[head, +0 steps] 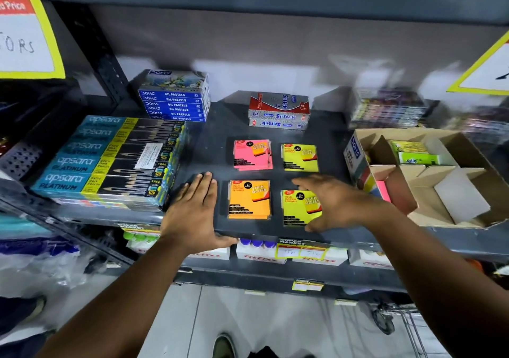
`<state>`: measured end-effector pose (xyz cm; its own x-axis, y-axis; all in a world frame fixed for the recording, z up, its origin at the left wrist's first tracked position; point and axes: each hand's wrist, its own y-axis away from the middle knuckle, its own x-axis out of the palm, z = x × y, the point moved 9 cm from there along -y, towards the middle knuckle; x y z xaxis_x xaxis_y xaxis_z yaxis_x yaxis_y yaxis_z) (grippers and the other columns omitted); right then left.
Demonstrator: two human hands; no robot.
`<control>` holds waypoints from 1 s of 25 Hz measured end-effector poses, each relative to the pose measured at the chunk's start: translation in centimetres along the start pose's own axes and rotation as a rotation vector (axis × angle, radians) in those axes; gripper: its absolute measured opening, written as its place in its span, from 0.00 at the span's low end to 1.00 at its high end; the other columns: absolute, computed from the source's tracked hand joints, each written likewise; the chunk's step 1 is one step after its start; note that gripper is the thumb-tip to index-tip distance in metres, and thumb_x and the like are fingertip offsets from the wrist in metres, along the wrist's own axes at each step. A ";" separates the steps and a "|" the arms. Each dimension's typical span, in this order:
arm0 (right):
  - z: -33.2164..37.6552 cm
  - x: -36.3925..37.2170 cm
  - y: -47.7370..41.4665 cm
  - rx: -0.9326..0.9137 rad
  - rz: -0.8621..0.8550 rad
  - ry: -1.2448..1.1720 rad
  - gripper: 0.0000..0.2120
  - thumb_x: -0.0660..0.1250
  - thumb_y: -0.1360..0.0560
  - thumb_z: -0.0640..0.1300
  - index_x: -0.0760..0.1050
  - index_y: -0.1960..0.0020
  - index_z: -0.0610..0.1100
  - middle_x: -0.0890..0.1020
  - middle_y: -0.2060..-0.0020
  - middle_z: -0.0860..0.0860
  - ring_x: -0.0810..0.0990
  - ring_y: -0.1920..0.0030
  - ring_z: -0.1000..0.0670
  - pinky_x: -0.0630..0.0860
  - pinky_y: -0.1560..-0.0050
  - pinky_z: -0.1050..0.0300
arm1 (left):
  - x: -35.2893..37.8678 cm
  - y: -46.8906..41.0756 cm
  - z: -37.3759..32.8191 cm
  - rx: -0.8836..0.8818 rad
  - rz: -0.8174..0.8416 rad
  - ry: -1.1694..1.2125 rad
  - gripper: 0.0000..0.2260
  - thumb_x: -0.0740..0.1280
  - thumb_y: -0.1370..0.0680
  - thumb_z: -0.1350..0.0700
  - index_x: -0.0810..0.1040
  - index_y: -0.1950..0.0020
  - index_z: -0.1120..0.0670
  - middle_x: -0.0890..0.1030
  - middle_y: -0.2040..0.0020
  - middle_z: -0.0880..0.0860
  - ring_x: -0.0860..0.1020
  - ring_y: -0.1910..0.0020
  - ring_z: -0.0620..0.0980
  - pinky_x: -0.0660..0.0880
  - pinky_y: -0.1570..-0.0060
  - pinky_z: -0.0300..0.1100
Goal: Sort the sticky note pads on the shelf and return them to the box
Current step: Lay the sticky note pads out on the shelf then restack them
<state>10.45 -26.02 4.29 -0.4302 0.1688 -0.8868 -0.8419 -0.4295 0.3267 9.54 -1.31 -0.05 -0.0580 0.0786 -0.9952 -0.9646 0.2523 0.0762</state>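
Sticky note pads lie in a two-by-two grid on the dark shelf (209,142): a pink stack (252,155) at the back left, a yellow-green stack (299,158) at the back right, an orange stack (249,199) at the front left and a yellow-green pad (298,209) at the front right. My left hand (192,209) rests flat on the shelf just left of the orange stack, holding nothing. Spread open, my right hand (336,202) hovers over the right edge of the front yellow-green pad. The cardboard box (429,206) stands to the right, with green pads (410,152) and a pink pad (383,191) inside.
Apsara pencil boxes (110,162) are stacked at the left, DOMS oil pastel boxes (175,98) behind them, and a red and silver Softek box (278,112) at the back centre. Blurred packs (388,109) sit behind the cardboard box. A lower shelf holds bottles (256,243).
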 end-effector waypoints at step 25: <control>-4.4 -5.6 -10.1 0.064 -0.028 -0.014 0.59 0.81 0.39 0.46 0.47 0.20 0.46 0.62 0.23 0.46 0.66 0.27 0.44 0.66 0.32 0.55 | -0.2 0.1 0.1 0.016 -0.017 0.047 0.60 0.50 0.41 0.18 0.42 0.23 0.59 0.42 0.20 0.57 0.42 0.22 0.54 0.41 0.24 0.50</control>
<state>22.80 -26.54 4.55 -0.4104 0.1930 -0.8913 -0.8725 -0.3672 0.3223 9.46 -1.23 0.17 -0.0543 0.0291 -0.9981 -0.9613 0.2689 0.0602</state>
